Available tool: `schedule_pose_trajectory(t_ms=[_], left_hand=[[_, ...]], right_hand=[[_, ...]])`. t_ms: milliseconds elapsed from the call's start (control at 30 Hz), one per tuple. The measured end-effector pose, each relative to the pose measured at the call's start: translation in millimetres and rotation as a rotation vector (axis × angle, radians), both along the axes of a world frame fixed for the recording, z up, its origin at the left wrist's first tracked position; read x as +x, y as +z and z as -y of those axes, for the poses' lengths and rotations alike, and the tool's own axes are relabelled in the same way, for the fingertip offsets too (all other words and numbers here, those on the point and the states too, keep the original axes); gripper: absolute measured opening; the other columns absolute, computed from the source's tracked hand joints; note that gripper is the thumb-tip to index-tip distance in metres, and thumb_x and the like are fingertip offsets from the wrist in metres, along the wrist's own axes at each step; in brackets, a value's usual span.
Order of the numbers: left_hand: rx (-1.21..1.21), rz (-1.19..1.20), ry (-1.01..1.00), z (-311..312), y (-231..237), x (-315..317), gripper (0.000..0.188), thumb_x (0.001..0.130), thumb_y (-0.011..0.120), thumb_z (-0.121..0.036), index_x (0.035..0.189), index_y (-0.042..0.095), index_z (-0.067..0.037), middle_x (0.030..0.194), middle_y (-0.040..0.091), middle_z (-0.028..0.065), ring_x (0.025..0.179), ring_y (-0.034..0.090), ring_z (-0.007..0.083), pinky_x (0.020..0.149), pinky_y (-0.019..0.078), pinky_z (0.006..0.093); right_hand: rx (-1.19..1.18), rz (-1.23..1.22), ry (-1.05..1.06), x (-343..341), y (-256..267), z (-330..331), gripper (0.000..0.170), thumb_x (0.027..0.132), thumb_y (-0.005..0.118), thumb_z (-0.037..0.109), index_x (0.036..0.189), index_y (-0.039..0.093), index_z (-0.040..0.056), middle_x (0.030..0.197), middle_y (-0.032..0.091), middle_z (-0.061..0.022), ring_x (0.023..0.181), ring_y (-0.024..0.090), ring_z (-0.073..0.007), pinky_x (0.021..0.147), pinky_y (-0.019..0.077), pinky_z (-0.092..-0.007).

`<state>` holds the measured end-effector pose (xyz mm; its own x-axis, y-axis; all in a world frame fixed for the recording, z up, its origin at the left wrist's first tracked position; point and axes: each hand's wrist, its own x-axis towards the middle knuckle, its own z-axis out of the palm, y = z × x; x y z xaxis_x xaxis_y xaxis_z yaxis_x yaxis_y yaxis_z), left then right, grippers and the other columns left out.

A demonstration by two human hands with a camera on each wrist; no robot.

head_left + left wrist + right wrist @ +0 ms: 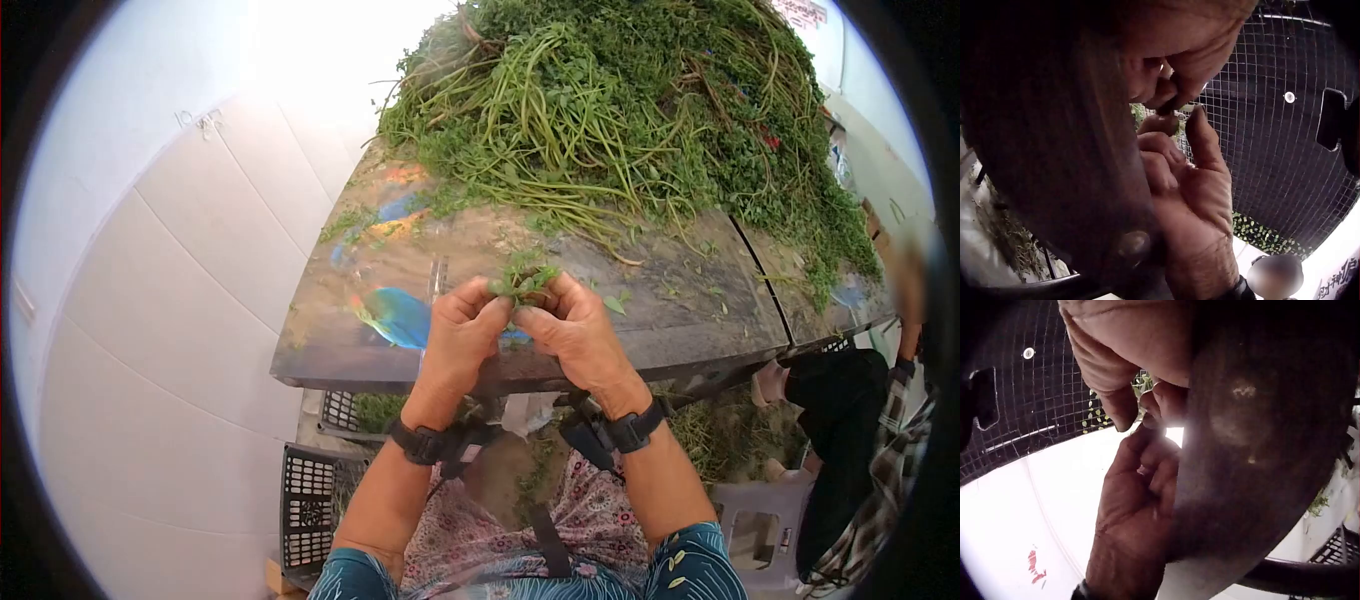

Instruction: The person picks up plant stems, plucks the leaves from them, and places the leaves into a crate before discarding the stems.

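My left hand (462, 325) and right hand (580, 335) meet just above the near edge of the table (690, 330). Between them is a small leafy green sprig (525, 278), its leaves standing up past the fingertips. Thumb and curled fingers of each hand pinch it, the two thumbs side by side. In the right wrist view some leaves (1142, 381) peek out behind the fingers, while the pinched stems are mostly hidden. Beyond the hands a big heap of long-stemmed greens (570, 110) covers the far part of the table.
Loose leaves (615, 302) and scraps lie scattered on the tabletop. Black plastic baskets (312, 510) stand below at the left, and more greens (735, 430) lie under the table. At the right, another person in dark trousers (840, 410) sits close to a pale purple stool (755, 530).
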<state>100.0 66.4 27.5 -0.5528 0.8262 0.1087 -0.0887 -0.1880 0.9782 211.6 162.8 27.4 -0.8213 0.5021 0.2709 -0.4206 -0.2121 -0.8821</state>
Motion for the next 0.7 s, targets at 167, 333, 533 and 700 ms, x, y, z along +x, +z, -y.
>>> schedule_pose_trajectory(t_ms=[167,333,533,700], left_hand=[[-0.004,-0.116,-0.014,-2,-9,-2,0.014,0.080,0.057,-0.007,0.092,0.061,-0.001,0.067,0.054,-0.0049,0.057,0.044,0.0007,0.047,0.0340,0.0173],[-0.087,-0.163,0.109,-2,5,10,0.013,0.079,0.056,-0.007,0.089,0.062,0.000,0.071,0.056,-0.0035,0.058,0.044,0.0014,0.049,0.0345,0.0175],[-0.095,-0.219,0.035,-5,0,3,0.009,0.080,0.057,-0.008,0.085,0.062,-0.001,0.070,0.058,-0.0017,0.056,0.045,0.0027,0.049,0.0361,0.0176],[0.047,-0.132,-0.018,-8,0,7,0.008,0.081,0.058,-0.007,0.082,0.061,0.000,0.065,0.055,-0.0046,0.050,0.040,-0.0001,0.042,0.0289,0.0169]], right_hand=[[0.124,0.116,-0.067,0,0,-7,0.035,0.077,0.064,0.014,0.107,0.053,0.0007,0.089,0.058,-0.0008,0.074,0.052,-0.0073,0.063,0.0434,-0.0216],[0.424,0.297,-0.363,21,26,-14,0.029,0.073,0.065,0.013,0.097,0.056,-0.0004,0.084,0.057,-0.0024,0.068,0.051,-0.0070,0.059,0.0445,-0.0242],[1.228,-0.131,-0.712,15,39,-12,0.020,0.071,0.063,0.011,0.087,0.057,0.0022,0.084,0.058,-0.0115,0.067,0.059,-0.0253,0.060,0.0486,-0.0342],[1.403,0.145,-0.460,16,35,-4,0.012,0.073,0.059,0.011,0.082,0.055,0.0034,0.081,0.058,-0.0112,0.072,0.060,-0.0303,0.060,0.0487,-0.0384]])
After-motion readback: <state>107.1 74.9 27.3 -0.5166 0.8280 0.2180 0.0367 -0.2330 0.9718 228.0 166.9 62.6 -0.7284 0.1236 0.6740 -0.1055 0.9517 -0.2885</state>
